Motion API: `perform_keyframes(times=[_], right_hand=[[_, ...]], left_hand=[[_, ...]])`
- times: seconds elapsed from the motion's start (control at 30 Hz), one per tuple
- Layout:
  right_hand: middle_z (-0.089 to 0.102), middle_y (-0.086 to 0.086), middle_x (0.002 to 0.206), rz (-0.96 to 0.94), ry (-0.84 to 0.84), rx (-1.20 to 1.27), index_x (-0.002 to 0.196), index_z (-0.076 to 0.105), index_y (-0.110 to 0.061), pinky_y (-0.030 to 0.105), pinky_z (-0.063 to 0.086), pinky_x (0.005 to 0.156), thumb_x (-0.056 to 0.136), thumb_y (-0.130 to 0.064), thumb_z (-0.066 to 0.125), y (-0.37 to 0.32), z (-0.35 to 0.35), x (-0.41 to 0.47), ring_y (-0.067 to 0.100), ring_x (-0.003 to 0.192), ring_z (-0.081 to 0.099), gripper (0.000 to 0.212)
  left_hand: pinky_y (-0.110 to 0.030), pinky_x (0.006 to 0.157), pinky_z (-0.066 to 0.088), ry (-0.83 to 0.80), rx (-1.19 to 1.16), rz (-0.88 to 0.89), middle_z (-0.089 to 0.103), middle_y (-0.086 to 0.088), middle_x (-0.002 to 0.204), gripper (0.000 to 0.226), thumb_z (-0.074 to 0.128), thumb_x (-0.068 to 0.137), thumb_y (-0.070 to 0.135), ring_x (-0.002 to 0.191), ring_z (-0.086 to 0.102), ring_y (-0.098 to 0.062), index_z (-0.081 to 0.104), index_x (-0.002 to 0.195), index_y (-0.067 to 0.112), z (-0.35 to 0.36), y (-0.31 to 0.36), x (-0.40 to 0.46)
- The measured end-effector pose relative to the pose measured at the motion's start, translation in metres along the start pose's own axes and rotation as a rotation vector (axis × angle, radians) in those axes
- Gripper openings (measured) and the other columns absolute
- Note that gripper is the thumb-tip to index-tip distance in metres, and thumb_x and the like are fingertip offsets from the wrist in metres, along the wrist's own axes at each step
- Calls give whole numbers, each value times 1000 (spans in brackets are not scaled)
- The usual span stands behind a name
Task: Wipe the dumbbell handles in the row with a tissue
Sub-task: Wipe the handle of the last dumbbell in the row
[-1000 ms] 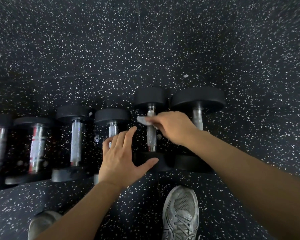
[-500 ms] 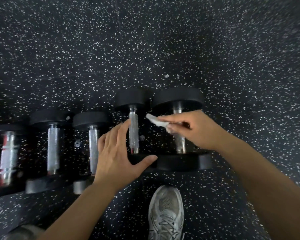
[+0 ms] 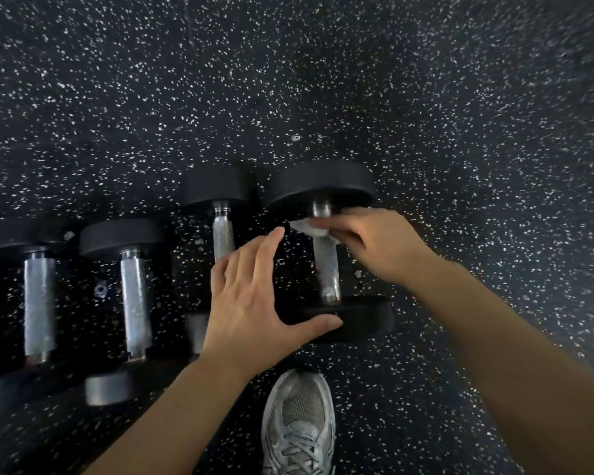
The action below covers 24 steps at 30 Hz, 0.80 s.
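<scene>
Four dumbbells [image 3: 326,248] with round black ends and knurled metal handles lie on speckled floor [image 3: 426,97]. Right hand [image 3: 374,245] pinches a crumpled white tissue [image 3: 311,229] on the rightmost handle; left hand [image 3: 251,303] spread flat, empty.

Floor [image 3: 426,97] black, white-speckled; handles [image 3: 326,265] silver; tissue [image 3: 309,228] white

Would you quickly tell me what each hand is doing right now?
Left hand: open, fingers spread, holding nothing.
Right hand: closed on the tissue, at the dumbbell handle.

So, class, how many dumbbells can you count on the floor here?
4. Far-left dumbbell at the frame edge, second, third partly behind the left hand, rightmost under the tissue. More may lie off-frame.
</scene>
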State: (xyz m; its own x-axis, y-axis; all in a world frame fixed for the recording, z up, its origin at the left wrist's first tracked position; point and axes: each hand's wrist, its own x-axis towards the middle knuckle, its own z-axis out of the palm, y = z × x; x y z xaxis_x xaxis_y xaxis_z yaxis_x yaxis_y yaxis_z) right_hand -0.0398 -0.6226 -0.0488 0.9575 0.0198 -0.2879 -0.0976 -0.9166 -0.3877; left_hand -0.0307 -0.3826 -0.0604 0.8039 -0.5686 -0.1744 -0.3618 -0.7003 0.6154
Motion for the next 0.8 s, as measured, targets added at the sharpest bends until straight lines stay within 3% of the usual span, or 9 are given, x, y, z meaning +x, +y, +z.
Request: perform_keyframes(times=[0.13,0.23,0.3,0.37,0.43,0.53,0.7,0.73,0.8], right_hand=[[72,-17,119,-4,-330,53,128,59,-57,33,52,88,100,-41,47,2,-16,-16,10,101,67,35],[68,-29,98,27,-523,32,122,63,-59,23,48,74,101,-38,54,3,-31,-20,-6,83,61,30],[60,-32,89,65,-360,142,123,61,-57,21,48,69,100,-40,52,7,-40,-18,-9,73,58,30],[62,-28,91,75,-26,170,127,59,-55,22,49,62,98,-40,49,15,-39,-14,-7,64,57,34],[70,-17,103,79,86,78,131,59,-52,27,51,67,100,-39,47,19,-32,-11,-3,73,62,35],[71,-8,121,60,-61,-54,134,52,-56,41,56,85,98,-48,37,23,-18,-16,18,96,69,40],[73,-22,113,97,-532,-27,124,59,-58,34,57,86,101,-37,55,25,-30,-37,5,88,70,32],[73,-22,112,87,-548,-17,123,61,-57,31,56,85,101,-34,56,25,-33,-39,2,88,68,32],[74,-16,104,73,-386,29,127,59,-56,23,54,72,101,-32,56,25,-35,-37,-2,75,64,35]], left_hand=[[-42,128,10,-8,-24,-13,32,7,162,129,41,59,105,152,24,-15,13,162,33,7,15,4],[-47,128,16,8,-42,-11,34,5,161,127,47,61,102,151,26,-16,15,161,31,15,32,6],[-47,128,15,7,-50,-11,33,5,162,128,47,61,102,151,25,-16,13,161,30,19,45,7],[-43,128,11,16,-63,-15,32,5,162,128,48,62,101,151,22,-15,12,161,30,21,53,7],[-43,127,11,20,-70,-14,33,5,161,124,47,66,100,152,23,-15,13,162,29,22,55,5],[-46,128,16,10,-61,4,36,4,160,117,45,73,97,151,29,-18,17,162,27,23,47,0],[-49,127,18,4,-52,-37,36,4,160,115,50,72,94,152,29,-19,15,161,30,25,36,-2],[-45,128,15,5,-62,-42,36,4,160,116,50,71,95,151,29,-18,15,161,31,26,37,-1],[-39,127,9,6,-82,-42,36,5,160,118,48,68,97,151,28,-17,14,161,31,31,43,1]])
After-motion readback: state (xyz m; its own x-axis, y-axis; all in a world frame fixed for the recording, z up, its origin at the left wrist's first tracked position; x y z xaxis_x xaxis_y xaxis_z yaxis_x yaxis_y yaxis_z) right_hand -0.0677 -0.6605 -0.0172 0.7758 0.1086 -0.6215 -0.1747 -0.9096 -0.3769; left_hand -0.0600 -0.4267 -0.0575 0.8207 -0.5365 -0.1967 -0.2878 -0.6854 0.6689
